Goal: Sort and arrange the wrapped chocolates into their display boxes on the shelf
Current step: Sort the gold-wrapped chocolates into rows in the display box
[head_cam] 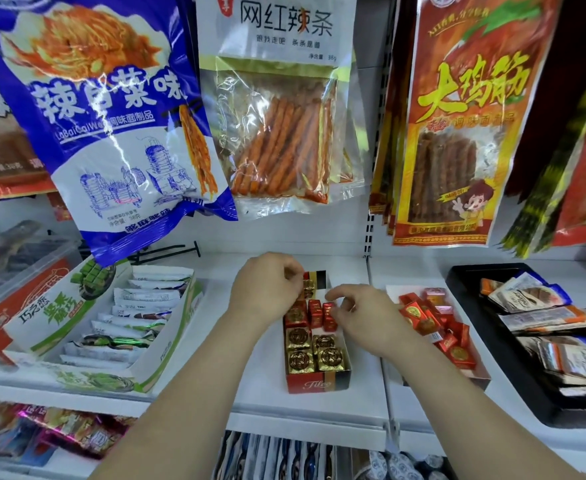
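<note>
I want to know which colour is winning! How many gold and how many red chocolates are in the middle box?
gold chocolates: 4, at the front of the box
red chocolates: 3, just behind them
Total: 7
One more goldish piece by the left hand is too hidden to count.

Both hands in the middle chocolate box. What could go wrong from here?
1. The right hand pinches at red-wrapped chocolates standing on edge; a nudge may topple them onto the gold-wrapped chocolates.
2. The narrow display box sits near the shelf front edge; a tug from the left hand could slide it off.
3. The right forearm crosses the loose red pieces in the neighbouring box and may sweep some out.
</note>
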